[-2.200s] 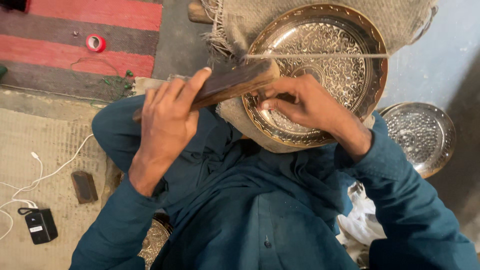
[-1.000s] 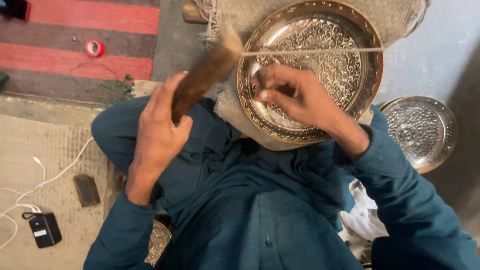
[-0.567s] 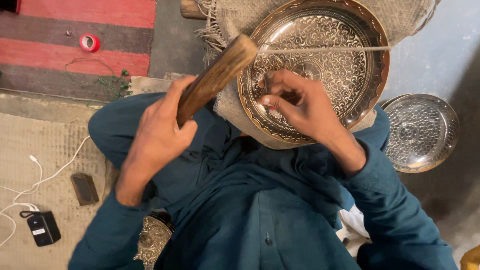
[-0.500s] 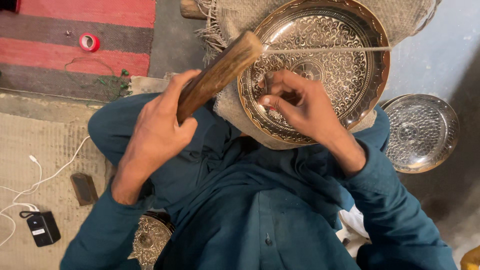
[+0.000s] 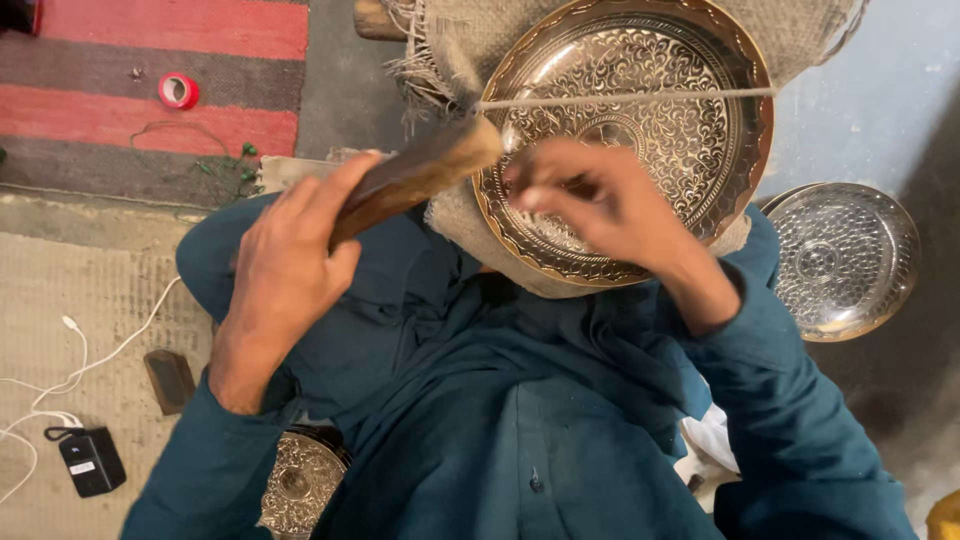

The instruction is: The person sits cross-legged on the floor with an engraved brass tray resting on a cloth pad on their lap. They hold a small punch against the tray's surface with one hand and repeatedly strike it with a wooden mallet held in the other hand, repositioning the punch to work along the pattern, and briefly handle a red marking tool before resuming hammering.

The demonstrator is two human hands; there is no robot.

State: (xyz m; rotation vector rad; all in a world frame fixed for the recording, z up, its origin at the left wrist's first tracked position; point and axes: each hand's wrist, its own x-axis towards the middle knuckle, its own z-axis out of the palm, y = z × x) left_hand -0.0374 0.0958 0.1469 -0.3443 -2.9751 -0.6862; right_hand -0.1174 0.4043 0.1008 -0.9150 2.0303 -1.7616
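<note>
A large round engraved brass tray [image 5: 690,90] leans on burlap cloth [image 5: 450,45] in front of me, with a taut string across its face. My left hand [image 5: 290,270] grips a brown wooden mallet [image 5: 420,175] whose head is near the tray's left rim. My right hand [image 5: 600,205] rests on the tray's lower part with fingers pinched around a small tool that I can barely make out. My blue sleeves and shirt fill the lower frame.
A smaller engraved silver plate [image 5: 840,260] lies on the floor at right. Another engraved piece [image 5: 300,480] sits by my left knee. A red tape roll [image 5: 178,90] lies on a striped rug; a black charger [image 5: 90,460] with white cable and a dark block [image 5: 170,380] lie at left.
The mallet in my left hand has swung up and down; its head is now lower, close to my right hand at the tray's left side. The right hand stays on the tray.
</note>
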